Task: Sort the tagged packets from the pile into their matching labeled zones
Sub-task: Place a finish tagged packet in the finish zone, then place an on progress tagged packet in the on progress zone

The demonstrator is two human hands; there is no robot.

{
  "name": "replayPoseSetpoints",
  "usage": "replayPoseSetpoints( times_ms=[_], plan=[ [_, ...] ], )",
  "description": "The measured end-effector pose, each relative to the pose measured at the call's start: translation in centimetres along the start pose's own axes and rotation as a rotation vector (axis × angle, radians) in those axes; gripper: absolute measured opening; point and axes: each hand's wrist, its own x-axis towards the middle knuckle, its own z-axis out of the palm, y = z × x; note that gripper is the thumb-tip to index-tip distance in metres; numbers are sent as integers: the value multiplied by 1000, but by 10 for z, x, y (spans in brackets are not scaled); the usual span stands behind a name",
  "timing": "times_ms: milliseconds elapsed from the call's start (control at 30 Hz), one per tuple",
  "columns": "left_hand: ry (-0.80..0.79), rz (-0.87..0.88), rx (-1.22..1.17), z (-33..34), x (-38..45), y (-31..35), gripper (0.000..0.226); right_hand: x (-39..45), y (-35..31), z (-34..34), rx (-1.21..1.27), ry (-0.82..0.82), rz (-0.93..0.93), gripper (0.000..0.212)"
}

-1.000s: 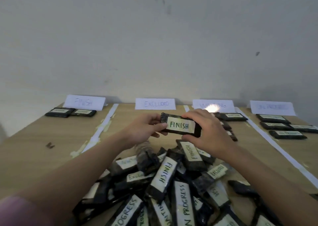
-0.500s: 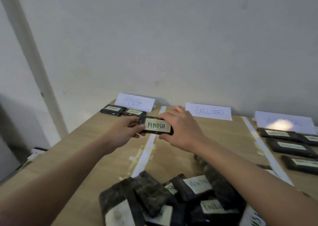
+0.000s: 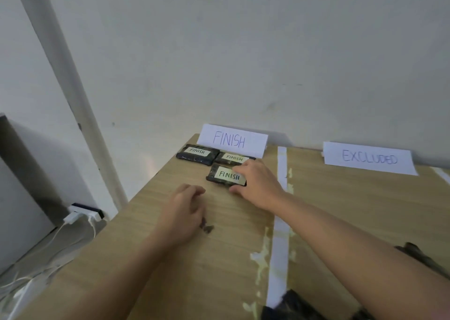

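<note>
A black packet tagged FINISH (image 3: 224,174) lies flat on the wooden table (image 3: 170,271) in the FINISH zone, just in front of two other FINISH packets (image 3: 197,154) (image 3: 232,158). My right hand (image 3: 258,185) holds its right end, fingers over the top and thumb at the near edge. My left hand (image 3: 182,212) hovers low over the table to the near left, fingers loosely curled, holding nothing. The white FINISH sign (image 3: 231,140) stands against the wall behind the packets. Only an edge of the pile (image 3: 292,305) shows at the bottom.
A white tape strip (image 3: 280,222) separates this zone from the one under the EXCLUDED sign (image 3: 369,159). A dark packet (image 3: 418,256) peeks out past my right forearm. Small dark scraps (image 3: 207,227) lie by my left hand. A power strip with cables (image 3: 84,213) lies off the table's left edge.
The view swung left and away from the pile. The FINISH packet went from both hands in the air down onto the table in the FINISH zone; my left hand let go and drew back.
</note>
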Motion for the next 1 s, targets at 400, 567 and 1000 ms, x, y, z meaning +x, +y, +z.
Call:
replayPoseSetpoints(
  times_ms=[400,567,1000],
  plan=[
    [-3,103,125,0,-5,6,27,10,2,0,-117,-35,2,46],
    [-77,163,68,-7,-24,37,29,-31,-2,-33,-6,-229,-97,35],
    [-359,245,-34,-18,-90,110,17,-174,-9,-94,20,-479,-93,18]
  ],
)
